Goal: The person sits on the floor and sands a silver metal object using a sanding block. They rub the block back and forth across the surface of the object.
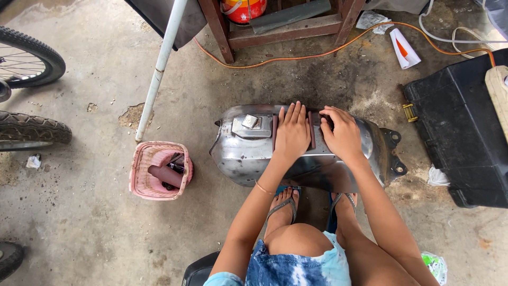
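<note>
A pink basket (159, 170) holding small tools stands on the concrete floor (79, 222), left of a bare metal fuel tank (241, 153). The left hand (291, 132) lies flat and open on a reddish-brown sheet (312, 130) atop the tank; the right hand (341, 132) curls beside it, fingers pressing the sheet.

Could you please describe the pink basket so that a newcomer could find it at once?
Start at the bare metal fuel tank under both hands. Just beside it, near the left hand, the pink basket sits on the concrete floor below a white pole. Nothing else is pink and woven.
</note>
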